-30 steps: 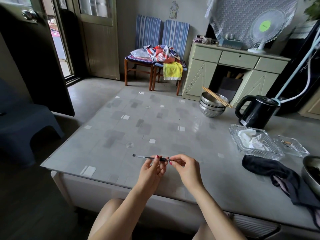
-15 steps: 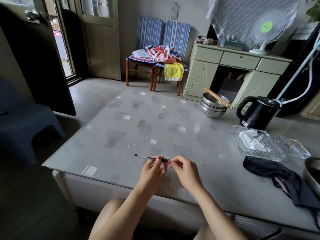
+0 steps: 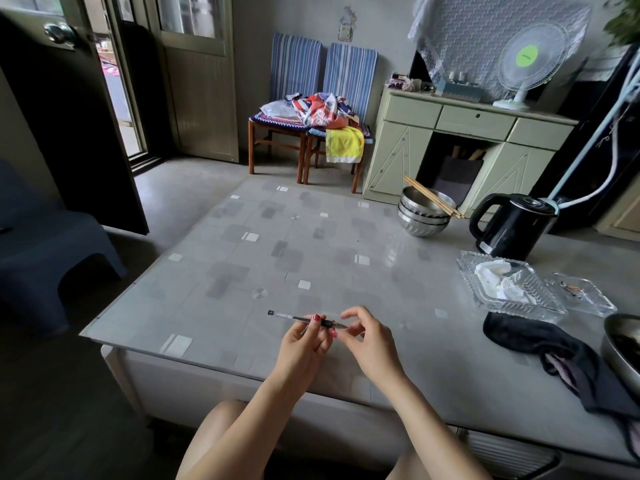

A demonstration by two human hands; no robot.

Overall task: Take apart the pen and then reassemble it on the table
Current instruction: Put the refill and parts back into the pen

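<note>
The left hand [image 3: 304, 344] pinches the pen [image 3: 304, 319] by its dark grip between thumb and fingers, above the table [image 3: 242, 258] near its front edge. The metal tip points to the right hand [image 3: 367, 337], whose fingers are loosely curled and half open just beside the tip; I cannot tell if they hold anything.

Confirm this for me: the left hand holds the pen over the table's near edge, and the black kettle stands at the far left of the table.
Not quite. The left hand does hold the pen over the near edge of the table, but the head view shows the black kettle at the far right, not the far left.
</note>
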